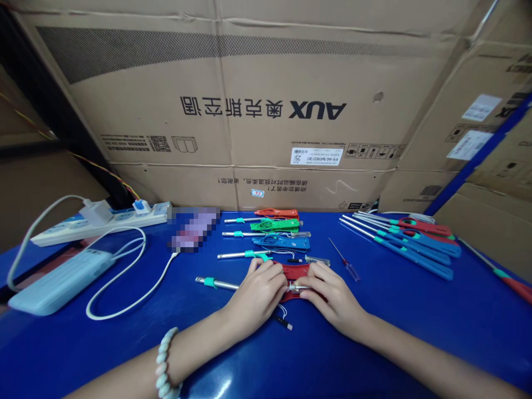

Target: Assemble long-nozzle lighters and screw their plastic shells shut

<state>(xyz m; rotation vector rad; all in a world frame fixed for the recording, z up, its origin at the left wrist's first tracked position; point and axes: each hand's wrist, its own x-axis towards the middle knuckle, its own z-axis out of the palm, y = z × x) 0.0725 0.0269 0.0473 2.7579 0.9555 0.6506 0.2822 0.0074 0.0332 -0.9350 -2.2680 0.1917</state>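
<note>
My left hand [260,293] is closed at the inner end of a gas lighter's metal tube [226,285] with a teal collar; its fingertips are partly hidden. My right hand [334,299] pinches a small clear lighter tank [296,287] with a metal top, close to my left fingertips. Beneath both hands lie red lighter handle shells [294,270]. Thin white wires run to a black igniter piece [285,322] below my left hand. Just beyond my hands are another metal tube [233,255] with a teal collar and another clear tank [318,260].
Orange [276,213], green [274,225] and blue handle shells [286,243] lie behind. A small screwdriver [349,267] rests right of them, near several assembled lighters [415,252]. At left are a power bank [60,281], cables and a power strip [120,220]. A cardboard wall [266,66] stands behind.
</note>
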